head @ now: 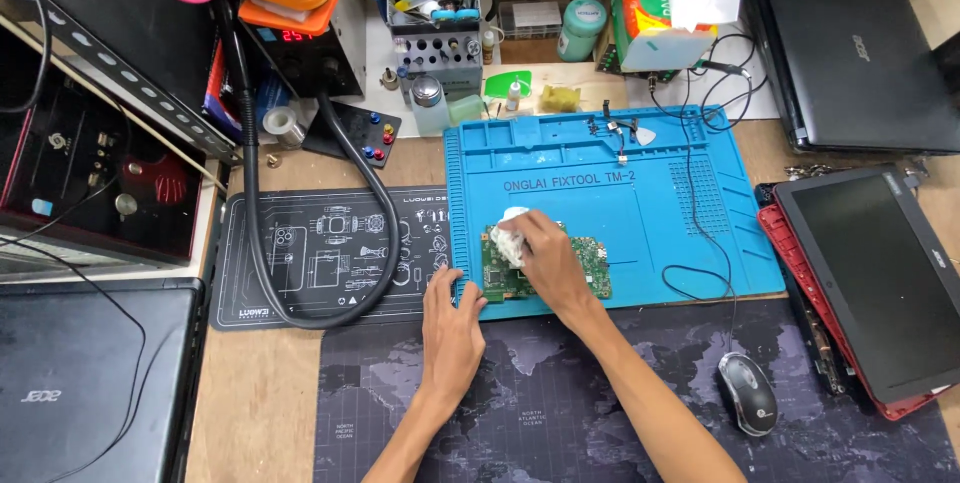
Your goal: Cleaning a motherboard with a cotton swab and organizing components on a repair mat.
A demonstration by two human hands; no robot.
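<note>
Green circuit board [545, 265] is lying at the near edge of the blue repair mat [600, 158], being wiped. The right hand [545, 261] has its fingers clamped on a white tissue wad [510, 235]; the left hand [452, 328], fingers spread, is pressed on the board's corner. Steady bracing is called for next.

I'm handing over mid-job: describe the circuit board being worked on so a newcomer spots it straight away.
Find the big blue mat in the middle of the desk. At its front left corner lies the green circuit board, with the left hand steadying its edge and the right hand pressing a white tissue on it. It is the only green board there.
</note>
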